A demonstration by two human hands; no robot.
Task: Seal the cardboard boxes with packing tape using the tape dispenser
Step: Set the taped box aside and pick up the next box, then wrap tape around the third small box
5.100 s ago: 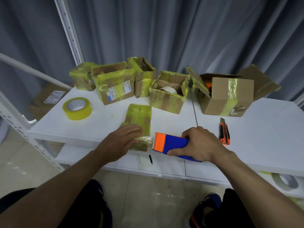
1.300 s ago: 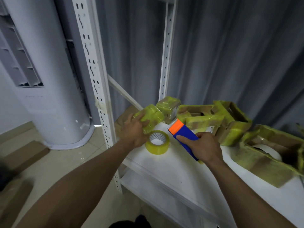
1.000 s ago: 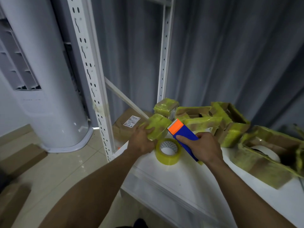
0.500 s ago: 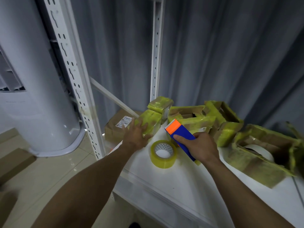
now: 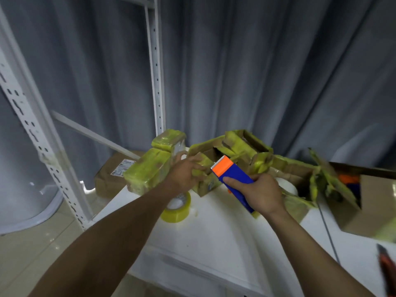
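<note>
Landmark: tape roll (image 5: 177,207), flat on the white worktop (image 5: 214,236), partly under the left forearm.
Open box (image 5: 205,184): just beyond the roll, mouth up, flaps raised, patched with yellow tape; its long axis runs side to side along the back of the worktop.
Left hand (image 5: 186,170): beyond the roll, grip clamped on the box's near left corner, fingers curled over the edge.
Right hand (image 5: 260,195): to the right of the roll, grip clamped round the blue body of the tape dispenser (image 5: 234,175).
Dispenser heading: held off the worktop, beyond and right of the roll; its long axis slants from the wrist up and away to the left, orange toothed end leading.
Deciding relation: the box sits just ahead and left of the toothed end. The left hand is the nearer, already on it, and the dispenser's axis crosses the box's at an angle.
Likely step: steadying the box for taping; the flaps look to need folding first.
Sealed boxes (image 5: 147,171): two, beyond and left of the roll.
</note>
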